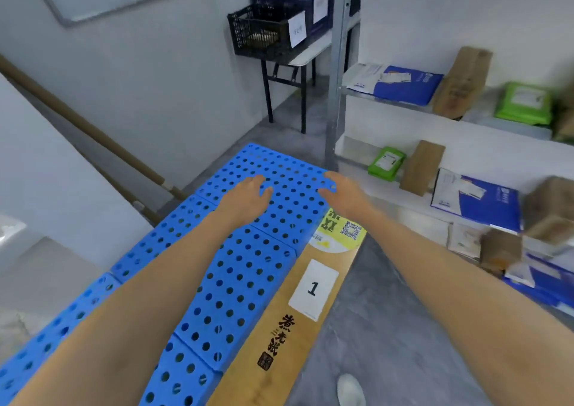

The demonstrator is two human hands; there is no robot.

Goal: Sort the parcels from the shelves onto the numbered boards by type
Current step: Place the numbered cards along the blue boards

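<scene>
A small parcel-sorting storeroom: metal shelves (337, 79) at two to three o'clock carry blue courier bags (407, 87), green packets (525, 103) and brown cartons (462, 82), labelled black crates (264, 33) sit at twelve, and perforated blue boards (248, 281) beside a "1" card (313, 289) lie at six.

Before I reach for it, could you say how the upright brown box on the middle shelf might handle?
The brown box looks like stiff cardboard, so it should probably hold its shape. Standing on a narrow end, it may tip when nudged.
</scene>
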